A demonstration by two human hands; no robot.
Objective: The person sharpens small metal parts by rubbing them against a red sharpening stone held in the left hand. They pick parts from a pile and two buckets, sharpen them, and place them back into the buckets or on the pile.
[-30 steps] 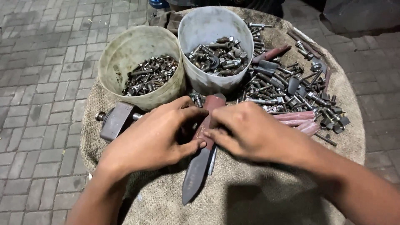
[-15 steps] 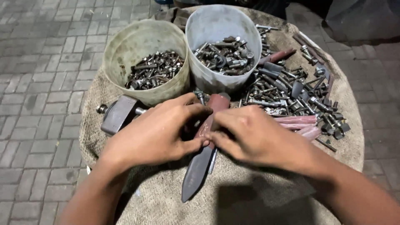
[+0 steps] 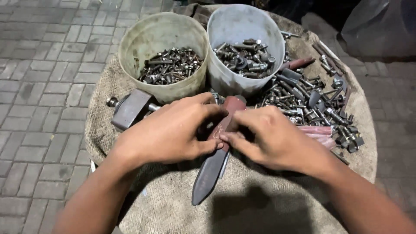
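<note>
Both closed at centre on a rusty pointed chisel (image 3: pixel 211 171): left hand (image 3: pixel 171 130), right hand (image 3: pixel 271 136). At eleven o'clock, beige bucket (image 3: pixel 151 32) of bolts; at twelve, grey bucket (image 3: pixel 242 19) of bolts.

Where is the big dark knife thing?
In the head view, the dark blade lies mid-table on the sackcloth, pointing toward the person, its reddish handle between the left hand and right hand.
</note>
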